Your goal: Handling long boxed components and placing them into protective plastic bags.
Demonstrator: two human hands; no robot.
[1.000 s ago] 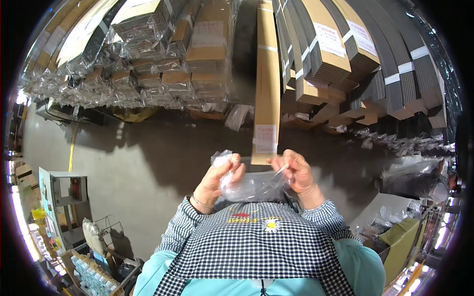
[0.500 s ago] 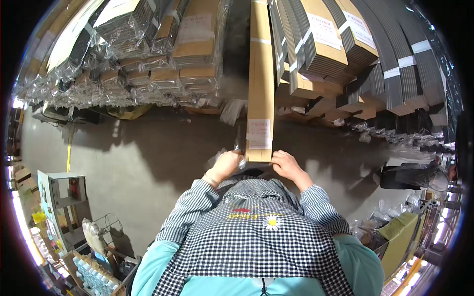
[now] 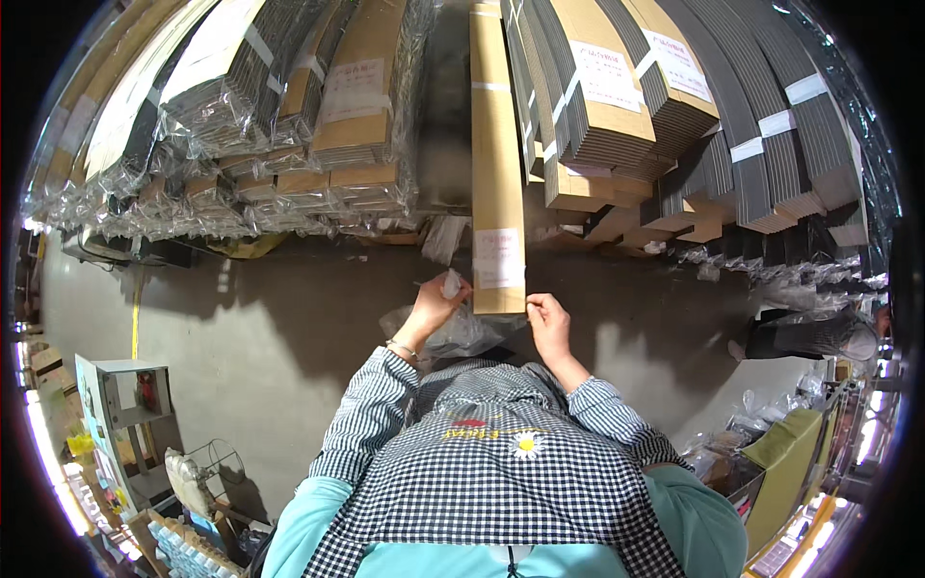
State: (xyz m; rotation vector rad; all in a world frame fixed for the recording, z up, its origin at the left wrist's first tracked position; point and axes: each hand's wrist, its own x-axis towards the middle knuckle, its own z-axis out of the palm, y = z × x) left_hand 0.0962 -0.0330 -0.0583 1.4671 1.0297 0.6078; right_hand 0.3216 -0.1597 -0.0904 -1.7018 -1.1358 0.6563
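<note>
Grey concrete floor (image 3: 289,318) — wrapped cardboard stacks (image 3: 318,144), long carton (image 3: 496,173), plastic scraps (image 3: 443,236)

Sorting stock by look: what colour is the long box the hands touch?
Plain brown cardboard, white label near its end: long box, head view.

I have only one view, from the head, looking steeply down. It is close to my chest and both hands. The long cardboard box (image 3: 498,173) runs up the picture, away from my fingers (image 3: 536,306), and bends near the rim.
</note>
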